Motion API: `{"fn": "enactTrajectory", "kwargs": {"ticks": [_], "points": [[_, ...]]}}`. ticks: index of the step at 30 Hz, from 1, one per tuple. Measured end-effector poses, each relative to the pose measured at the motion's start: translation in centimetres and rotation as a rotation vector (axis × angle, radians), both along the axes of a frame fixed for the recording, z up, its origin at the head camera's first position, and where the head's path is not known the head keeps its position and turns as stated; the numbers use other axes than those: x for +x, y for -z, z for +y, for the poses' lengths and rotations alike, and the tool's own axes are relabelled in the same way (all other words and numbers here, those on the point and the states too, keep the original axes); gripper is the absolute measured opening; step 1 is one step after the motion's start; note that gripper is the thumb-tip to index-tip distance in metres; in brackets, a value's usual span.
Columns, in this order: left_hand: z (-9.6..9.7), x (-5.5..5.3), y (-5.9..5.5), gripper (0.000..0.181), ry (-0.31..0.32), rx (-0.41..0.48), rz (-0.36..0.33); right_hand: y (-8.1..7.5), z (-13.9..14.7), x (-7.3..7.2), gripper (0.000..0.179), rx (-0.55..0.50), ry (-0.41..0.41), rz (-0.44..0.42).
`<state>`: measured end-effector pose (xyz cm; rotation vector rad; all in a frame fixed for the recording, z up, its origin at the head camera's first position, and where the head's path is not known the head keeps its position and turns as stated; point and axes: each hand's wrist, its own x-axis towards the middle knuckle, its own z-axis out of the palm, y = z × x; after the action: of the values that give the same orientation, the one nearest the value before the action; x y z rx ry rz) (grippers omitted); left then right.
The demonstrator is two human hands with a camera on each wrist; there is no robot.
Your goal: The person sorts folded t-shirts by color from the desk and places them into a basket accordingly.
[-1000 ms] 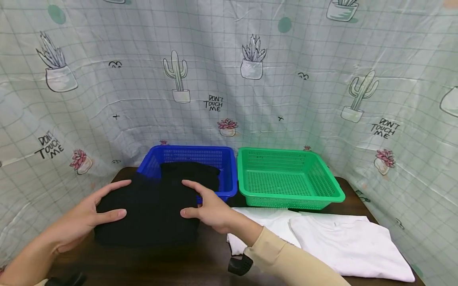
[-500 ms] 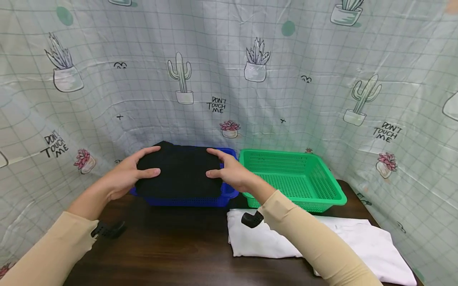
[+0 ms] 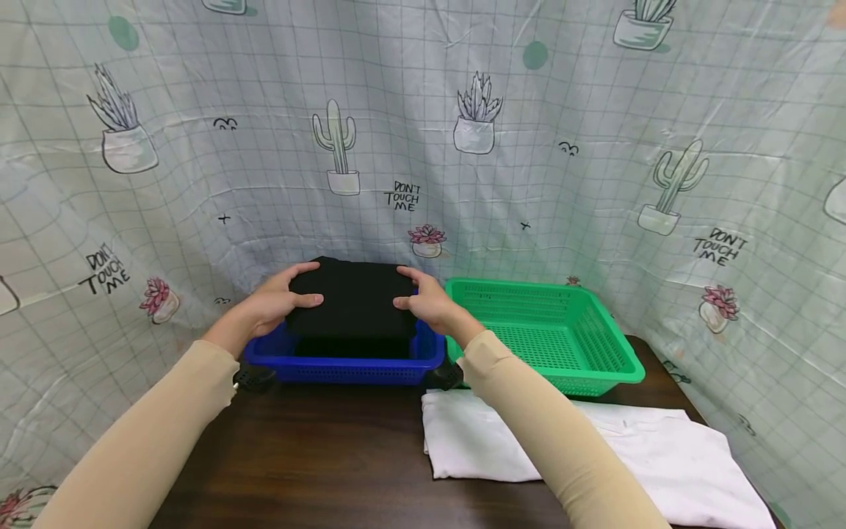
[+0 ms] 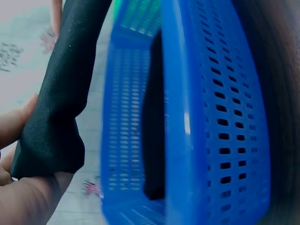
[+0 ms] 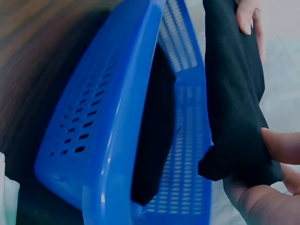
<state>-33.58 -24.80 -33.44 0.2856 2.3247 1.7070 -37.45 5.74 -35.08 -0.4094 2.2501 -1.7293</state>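
Both hands hold a folded black garment (image 3: pixel 357 301) level above the blue basket (image 3: pixel 350 373). My left hand (image 3: pixel 272 303) pinches its left edge, thumb on the near side. At the right edge my right hand (image 3: pixel 431 301) grips it in the same way. In the left wrist view, the held garment (image 4: pixel 56 108) hangs apart from the basket's rim (image 4: pixel 176 140). Inside the basket lies another piece of folded black cloth (image 5: pixel 154 131), seen in the right wrist view; in the head view the held garment hides most of it.
A green basket (image 3: pixel 621 375) stands right of the blue one. Folded white shirts (image 3: pixel 476 441) lie in front of it on the dark wooden table (image 3: pixel 330 455), partly behind my right sleeve. A printed cloth curtain (image 3: pixel 423 147) hangs behind the baskets.
Both hands have carried the black garment from the table's near left, forward and right, to above the blue basket. The black cloth inside the basket was visible earlier and is now mostly covered.
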Motion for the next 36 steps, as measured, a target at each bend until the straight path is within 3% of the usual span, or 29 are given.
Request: {"fn": "enactTrajectory", "kwargs": {"ticks": [11, 16, 20, 25, 30, 36], "points": [[0.7, -2.7, 3.0, 0.081, -0.035, -0.024, -0.062, 3.9, -0.4, -1.9, 0.072, 0.044, 0.081, -0.016], [0.8, -3.3, 4.4, 0.078, -0.071, -0.131, -0.051, 5.1, -0.9, -1.9, 0.071, 0.034, 0.104, -0.028], [0.7, -3.6, 5.6, 0.078, -0.088, -0.193, -0.050, 6.0, -1.5, -1.7, 0.071, 0.051, 0.110, -0.042], [0.6, -3.5, 6.7, 0.080, -0.099, -0.141, -0.088, 6.8, -2.3, -1.7, 0.072, 0.090, 0.118, -0.028], [0.6, -3.3, 7.2, 0.080, -0.117, -0.107, -0.093, 7.0, -2.8, -1.6, 0.073, 0.123, 0.141, -0.007], [0.4, -3.4, 7.5, 0.080, -0.123, -0.156, -0.139, 7.3, -3.0, -1.5, 0.073, 0.185, 0.151, -0.004]]}}
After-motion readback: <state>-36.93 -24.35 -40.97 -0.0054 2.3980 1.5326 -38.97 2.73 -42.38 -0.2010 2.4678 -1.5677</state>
